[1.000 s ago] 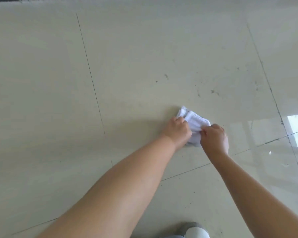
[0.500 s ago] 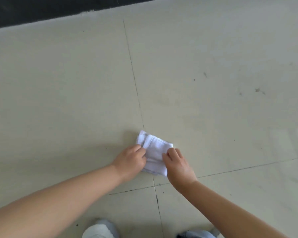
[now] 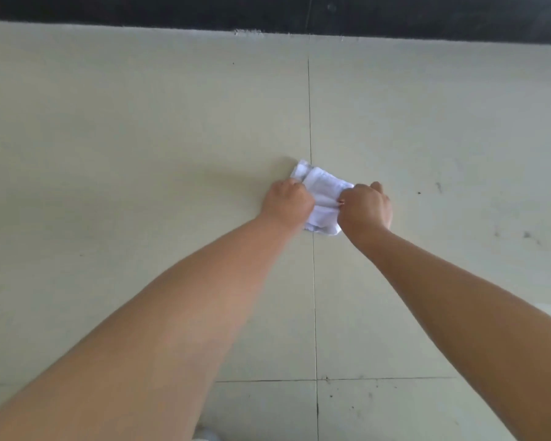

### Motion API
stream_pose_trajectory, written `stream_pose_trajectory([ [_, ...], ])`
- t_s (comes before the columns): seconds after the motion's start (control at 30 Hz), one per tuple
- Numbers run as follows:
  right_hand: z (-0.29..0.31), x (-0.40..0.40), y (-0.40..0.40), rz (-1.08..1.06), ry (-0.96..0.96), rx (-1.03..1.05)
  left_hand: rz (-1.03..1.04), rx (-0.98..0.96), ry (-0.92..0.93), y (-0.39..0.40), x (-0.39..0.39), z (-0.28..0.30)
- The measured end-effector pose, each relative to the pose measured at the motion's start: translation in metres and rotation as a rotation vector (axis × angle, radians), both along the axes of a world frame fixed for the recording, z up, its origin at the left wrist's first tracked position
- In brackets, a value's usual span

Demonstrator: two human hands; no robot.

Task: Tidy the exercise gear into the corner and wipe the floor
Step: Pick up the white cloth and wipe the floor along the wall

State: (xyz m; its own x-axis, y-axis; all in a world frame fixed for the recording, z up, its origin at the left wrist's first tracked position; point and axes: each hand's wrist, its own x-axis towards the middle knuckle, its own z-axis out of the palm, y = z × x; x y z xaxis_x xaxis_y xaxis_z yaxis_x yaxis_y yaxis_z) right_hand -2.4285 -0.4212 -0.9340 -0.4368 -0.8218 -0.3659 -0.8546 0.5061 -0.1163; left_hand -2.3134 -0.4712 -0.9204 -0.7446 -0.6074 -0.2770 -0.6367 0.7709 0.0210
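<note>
A folded white cloth [image 3: 322, 192] lies flat on the pale tiled floor [image 3: 140, 138], across a tile joint. My left hand [image 3: 287, 203] grips its left edge with curled fingers. My right hand [image 3: 366, 208] grips its right edge the same way. Both arms reach forward from the bottom of the view. The cloth's near part is partly hidden by my hands. No exercise gear is in view.
A black strip [image 3: 268, 11], a wall base or mat edge, runs along the top of the view. Small dark marks [image 3: 527, 234] dot the tiles to the right, and more specks [image 3: 331, 381] lie near the tile crossing below.
The cloth and both hands have slid forward along the joint, away from the tile crossing and closer to the black strip. Both hands kept their hold on the cloth.
</note>
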Motion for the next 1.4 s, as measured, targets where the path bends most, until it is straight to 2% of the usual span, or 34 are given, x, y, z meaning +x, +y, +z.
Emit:
stream_pose_trajectory([
  [0.1, 0.001, 0.060, -0.040, 0.152, -0.038, -0.053, 0.109, -0.136, -0.012, -0.038, 0.055, -0.007],
  [0.23, -0.011, 0.116, -0.040, 0.274, -0.139, -0.059, 0.079, -0.046, 0.039, -0.038, 0.130, -0.025],
  [0.33, -0.015, 0.125, -0.006, 0.369, -0.020, -0.191, 0.048, -0.042, 0.098, -0.014, 0.147, -0.025],
  [0.4, -0.015, 0.116, 0.021, 0.397, 0.020, -0.142, -0.018, 0.005, 0.170, 0.001, 0.141, -0.029],
  [0.57, -0.002, 0.067, 0.090, 0.336, 0.138, 0.002, -0.224, 0.099, 0.212, 0.033, 0.071, -0.025],
  [0.63, -0.003, 0.041, 0.101, 0.311, 0.192, 0.011, -0.265, 0.181, 0.091, 0.043, 0.034, -0.010],
  [0.77, -0.008, -0.019, 0.090, 0.360, 0.269, -0.063, -0.072, 0.358, -0.130, 0.046, -0.019, -0.009],
  [0.87, -0.010, -0.056, 0.064, 0.458, 0.296, -0.094, 0.006, 0.246, -0.045, 0.041, -0.045, 0.002],
  [1.03, -0.026, -0.120, 0.027, 0.626, 0.342, -0.213, 0.236, 0.262, -0.121, 0.027, -0.107, -0.009],
  [1.17, -0.030, -0.195, 0.009, 0.604, 0.386, -0.267, 0.226, 0.135, -0.131, 0.012, -0.181, -0.012],
  [1.3, -0.022, -0.271, 0.047, 0.572, 0.301, -0.237, 0.241, 0.212, -0.108, 0.042, -0.262, -0.004],
  [1.4, -0.014, -0.300, 0.105, 0.627, 0.285, -0.171, 0.314, 0.377, -0.094, 0.086, -0.296, -0.006],
])
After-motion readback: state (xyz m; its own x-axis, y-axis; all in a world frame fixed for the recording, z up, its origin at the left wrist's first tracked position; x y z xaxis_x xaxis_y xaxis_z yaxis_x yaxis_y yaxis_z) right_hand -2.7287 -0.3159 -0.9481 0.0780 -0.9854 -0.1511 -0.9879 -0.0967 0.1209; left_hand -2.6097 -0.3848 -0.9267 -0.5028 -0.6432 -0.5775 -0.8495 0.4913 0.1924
